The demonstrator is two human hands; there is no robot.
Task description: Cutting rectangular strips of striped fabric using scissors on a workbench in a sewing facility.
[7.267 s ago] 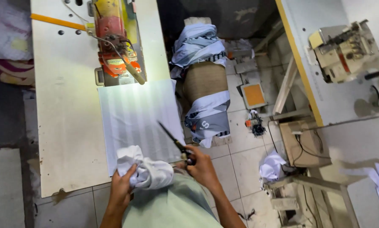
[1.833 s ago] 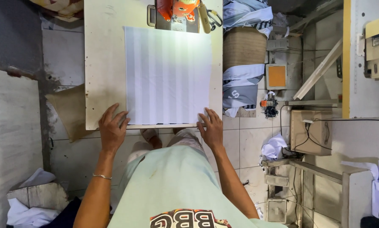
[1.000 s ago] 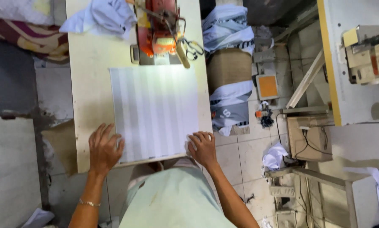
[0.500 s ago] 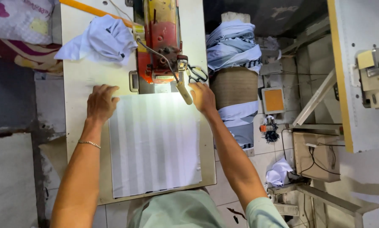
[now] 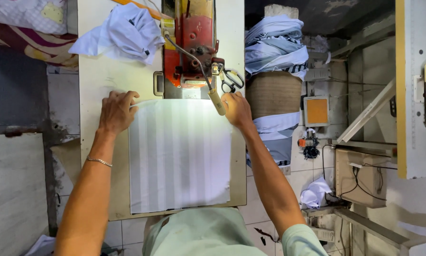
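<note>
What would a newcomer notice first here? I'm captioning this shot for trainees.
The white striped fabric panel lies flat at the table's centre, with the left hand and right hand pressing its far corners. Just beyond stands the red sewing machine, scissors beside it, and crumpled pale cloth at far left.

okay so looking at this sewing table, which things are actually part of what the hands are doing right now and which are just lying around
In use:
left hand and right hand, flat on the far corners of the white striped fabric
red sewing machine, at the fabric's far edge

Lying about:
crumpled white cloth
scissors
folded fabric stack
white rag on the floor
</note>
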